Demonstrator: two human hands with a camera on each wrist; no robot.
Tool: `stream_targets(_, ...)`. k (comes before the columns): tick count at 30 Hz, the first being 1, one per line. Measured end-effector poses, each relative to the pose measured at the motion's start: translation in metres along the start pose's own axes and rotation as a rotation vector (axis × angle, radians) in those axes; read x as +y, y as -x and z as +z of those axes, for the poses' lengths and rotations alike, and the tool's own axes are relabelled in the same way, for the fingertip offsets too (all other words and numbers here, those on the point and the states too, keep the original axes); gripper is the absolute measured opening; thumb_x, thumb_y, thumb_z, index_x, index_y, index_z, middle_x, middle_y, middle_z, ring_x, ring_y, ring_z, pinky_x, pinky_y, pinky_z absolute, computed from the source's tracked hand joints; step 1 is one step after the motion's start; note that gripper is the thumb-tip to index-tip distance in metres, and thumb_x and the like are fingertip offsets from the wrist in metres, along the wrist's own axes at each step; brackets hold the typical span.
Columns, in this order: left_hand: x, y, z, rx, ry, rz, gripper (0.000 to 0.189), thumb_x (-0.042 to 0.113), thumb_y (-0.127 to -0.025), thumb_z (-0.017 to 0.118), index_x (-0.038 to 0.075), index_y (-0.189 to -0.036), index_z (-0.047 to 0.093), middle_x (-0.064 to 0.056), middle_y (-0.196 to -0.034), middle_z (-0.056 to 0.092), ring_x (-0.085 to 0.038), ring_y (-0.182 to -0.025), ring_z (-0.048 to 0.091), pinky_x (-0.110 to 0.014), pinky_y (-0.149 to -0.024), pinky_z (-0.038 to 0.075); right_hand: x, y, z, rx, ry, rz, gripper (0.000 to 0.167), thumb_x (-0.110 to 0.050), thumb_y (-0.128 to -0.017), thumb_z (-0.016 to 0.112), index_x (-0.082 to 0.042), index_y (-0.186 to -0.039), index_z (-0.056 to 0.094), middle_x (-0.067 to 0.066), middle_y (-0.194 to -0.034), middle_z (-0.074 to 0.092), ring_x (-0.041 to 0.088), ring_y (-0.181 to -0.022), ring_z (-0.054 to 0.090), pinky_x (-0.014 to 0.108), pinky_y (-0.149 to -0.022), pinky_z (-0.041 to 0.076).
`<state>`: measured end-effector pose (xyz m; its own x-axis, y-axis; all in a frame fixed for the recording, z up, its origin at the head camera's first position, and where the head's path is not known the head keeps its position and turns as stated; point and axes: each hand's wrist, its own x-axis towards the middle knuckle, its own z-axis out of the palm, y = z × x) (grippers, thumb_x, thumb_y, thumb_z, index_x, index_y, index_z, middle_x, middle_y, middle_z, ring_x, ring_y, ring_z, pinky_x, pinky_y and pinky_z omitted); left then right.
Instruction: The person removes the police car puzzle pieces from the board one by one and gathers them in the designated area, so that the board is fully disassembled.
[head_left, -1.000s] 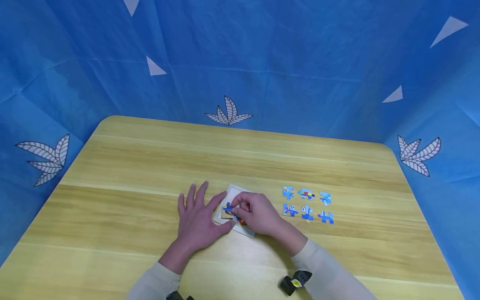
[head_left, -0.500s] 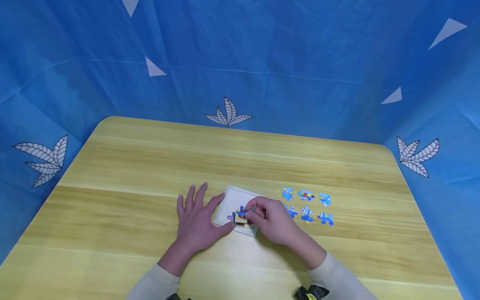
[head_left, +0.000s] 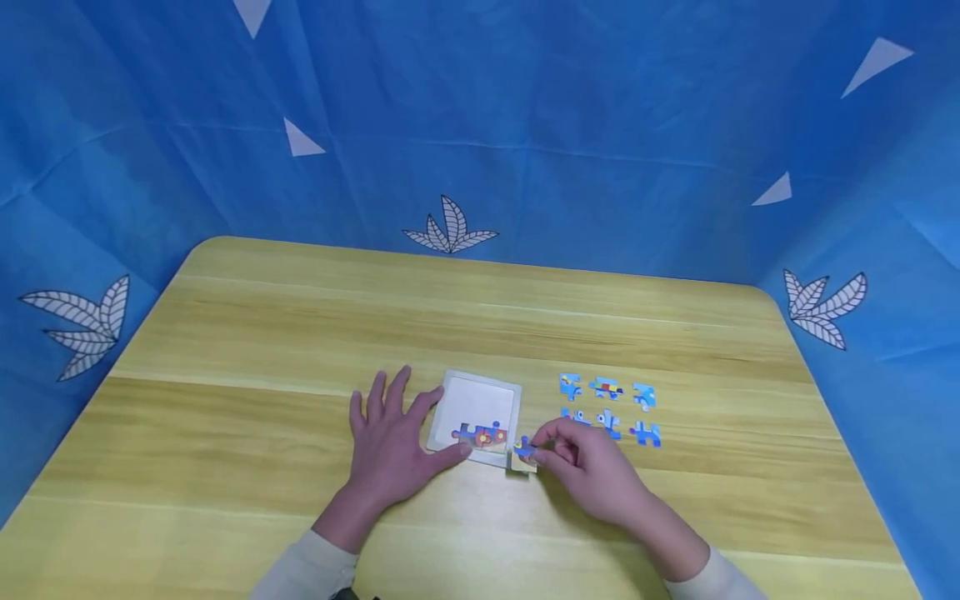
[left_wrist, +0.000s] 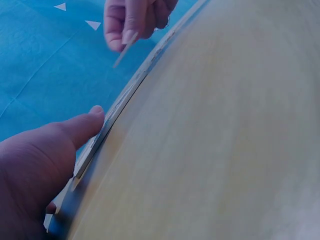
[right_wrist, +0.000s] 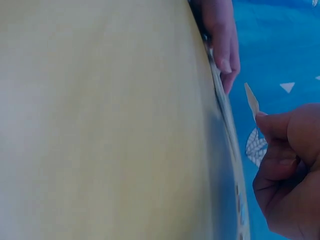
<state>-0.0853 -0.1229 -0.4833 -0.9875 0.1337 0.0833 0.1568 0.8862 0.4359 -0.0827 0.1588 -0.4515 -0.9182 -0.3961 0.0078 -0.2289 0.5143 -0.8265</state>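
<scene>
A white square puzzle tray (head_left: 480,390) lies on the table in the head view. Along its near edge sit joined puzzle pieces (head_left: 483,436) in red and blue. My left hand (head_left: 392,442) rests at the tray's left side, fingers spread, thumb on the near left corner. Just off the tray's near right corner, my right hand (head_left: 592,467) pinches a puzzle piece (head_left: 524,453), blue above and pale yellow below, between thumb and forefinger. In the right wrist view the same puzzle piece (right_wrist: 251,98) appears edge-on, held off the table.
To the right of the tray, several loose blue puzzle pieces (head_left: 606,388) lie in two rows, the near row partly behind my right hand. Behind the wooden table (head_left: 300,317) hangs a blue cloth (head_left: 480,108) with white leaf and triangle prints.
My right hand has lifted a puzzle piece out of the tray and carried it right, past the tray's edge. The tray has turned slightly straighter. My left hand has stayed nearly still.
</scene>
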Motion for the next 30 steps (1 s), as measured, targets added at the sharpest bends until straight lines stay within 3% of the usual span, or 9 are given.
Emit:
stream_targets(6, -0.002, 0.001, 0.001, 0.042, 0.012, 0.03, 0.077, 0.068, -0.08, 0.066, 0.025, -0.143, 0.055, -0.019, -0.159, 0.023, -0.046, -0.146, 0.007, -0.068, -0.108, -0.002, 0.012, 0.016, -0.008, 0.003, 0.008, 0.024, 0.012, -0.011, -0.091, 0.074, -0.021, -0.092, 0.069, -0.011, -0.059, 0.04, 0.003, -0.053, 0.035, 0.023, -0.05, 0.035)
stream_targets(11, -0.002, 0.002, 0.001, 0.034, 0.002, 0.047, 0.08, 0.061, -0.078, 0.07, 0.029, -0.148, 0.05, -0.02, -0.159, 0.021, -0.048, -0.145, 0.006, -0.069, -0.107, -0.003, 0.022, 0.025, -0.015, 0.01, 0.033, 0.06, 0.011, -0.013, -0.09, 0.075, -0.022, -0.091, 0.069, -0.011, -0.058, 0.041, 0.003, -0.052, 0.035, 0.023, -0.049, 0.035)
stream_targets(30, -0.004, 0.001, 0.002, 0.006, -0.012, 0.039, 0.085, 0.072, -0.078, 0.066, 0.026, -0.148, 0.051, -0.019, -0.161, 0.02, -0.045, -0.147, 0.003, -0.067, -0.108, -0.004, 0.034, 0.031, -0.025, 0.06, 0.159, 0.05, 0.014, -0.006, -0.089, 0.076, -0.018, -0.092, 0.068, -0.015, -0.059, 0.038, 0.001, -0.052, 0.033, 0.023, -0.049, 0.035)
